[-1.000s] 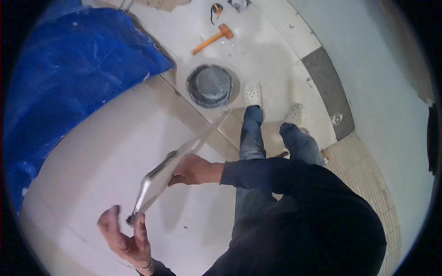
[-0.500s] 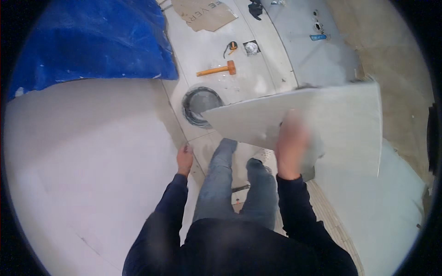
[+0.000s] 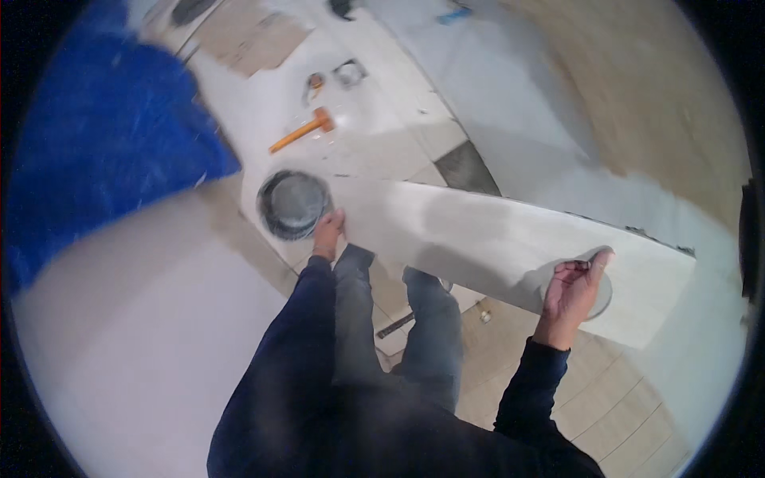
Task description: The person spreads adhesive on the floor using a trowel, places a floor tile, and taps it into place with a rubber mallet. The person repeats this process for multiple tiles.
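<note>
A long pale tile (image 3: 446,231) stretches across the view in front of my legs. My left hand (image 3: 327,233) is closed on its left end, beside a bucket. My right hand (image 3: 572,295) has its fingers curled in over the right part of the tile, round a suction lifter (image 3: 603,299) whose greyish disc lies against the tile's face. Most of the lifter's handle is hidden by the hand. Just left of the tile stands the dark bucket (image 3: 267,209) with grey matter inside.
An orange mallet (image 3: 303,131) lies on the pale floor beyond the bucket, near a tape measure (image 3: 315,81) and a square opening (image 3: 349,73). Brown cardboard (image 3: 251,38) lies farther off. Blue sheeting (image 3: 119,127) hangs at the left over a white surface (image 3: 143,334).
The tile has swung round, its right end coming lower and nearer. My left hand has gone from empty space to the tile's left end. The view has turned.
</note>
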The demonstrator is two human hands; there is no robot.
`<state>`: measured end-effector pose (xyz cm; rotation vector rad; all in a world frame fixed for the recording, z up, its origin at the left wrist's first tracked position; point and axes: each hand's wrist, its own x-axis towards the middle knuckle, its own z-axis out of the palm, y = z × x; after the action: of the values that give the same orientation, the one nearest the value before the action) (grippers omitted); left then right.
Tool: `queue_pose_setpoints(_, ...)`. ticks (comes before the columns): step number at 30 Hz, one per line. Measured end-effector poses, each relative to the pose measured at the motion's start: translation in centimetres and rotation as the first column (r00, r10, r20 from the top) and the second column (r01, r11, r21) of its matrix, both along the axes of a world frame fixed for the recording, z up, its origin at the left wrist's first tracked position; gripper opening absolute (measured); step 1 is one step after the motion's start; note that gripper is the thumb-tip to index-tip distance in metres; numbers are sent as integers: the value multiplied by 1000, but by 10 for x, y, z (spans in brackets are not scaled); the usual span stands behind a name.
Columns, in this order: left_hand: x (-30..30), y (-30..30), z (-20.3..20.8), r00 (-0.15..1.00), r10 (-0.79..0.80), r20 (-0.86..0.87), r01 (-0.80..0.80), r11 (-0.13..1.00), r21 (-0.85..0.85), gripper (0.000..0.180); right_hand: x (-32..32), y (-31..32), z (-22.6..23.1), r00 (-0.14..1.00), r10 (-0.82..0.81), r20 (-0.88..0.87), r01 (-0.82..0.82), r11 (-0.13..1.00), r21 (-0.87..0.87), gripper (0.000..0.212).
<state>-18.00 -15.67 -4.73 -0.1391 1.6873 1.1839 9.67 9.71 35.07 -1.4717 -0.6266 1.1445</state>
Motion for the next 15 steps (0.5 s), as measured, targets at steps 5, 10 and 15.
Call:
queue_pose_setpoints(5,-13,47,20,940,-333,-79,325,940,-101,42,134,-31,-86,972,-180,-153,162,979,-119,33)
queue_pose_setpoints(10,-34,74,22,708,-668,-229,610,742,-278,34,212,-51,-188,878,-407,-252,334,898,-288,40)
queue_pose_setpoints(15,8,139,-3,582,-751,-313,666,661,-346,41,315,-68,-341,802,-580,-143,432,728,-533,41)
